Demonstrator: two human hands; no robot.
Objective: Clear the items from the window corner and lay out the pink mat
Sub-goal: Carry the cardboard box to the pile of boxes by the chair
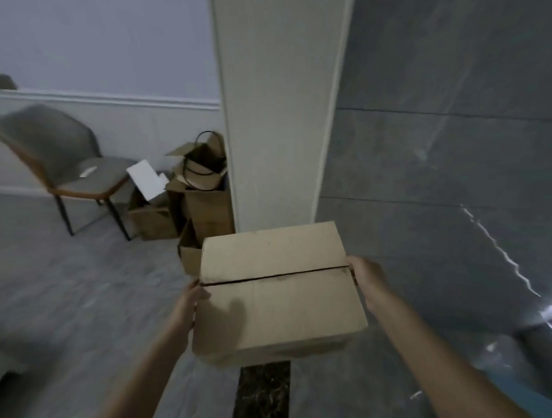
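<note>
Box faces pillar, carton pile beside.

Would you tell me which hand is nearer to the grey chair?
Left. The left hand grips the cardboard box's side facing the grey chair; the right hand grips the opposite side.

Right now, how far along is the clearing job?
Midway: the left hand and right hand carry a closed cardboard box above the floor. Other boxes already sit piled beside the pillar. No pink mat is in view, so that remains.
</note>
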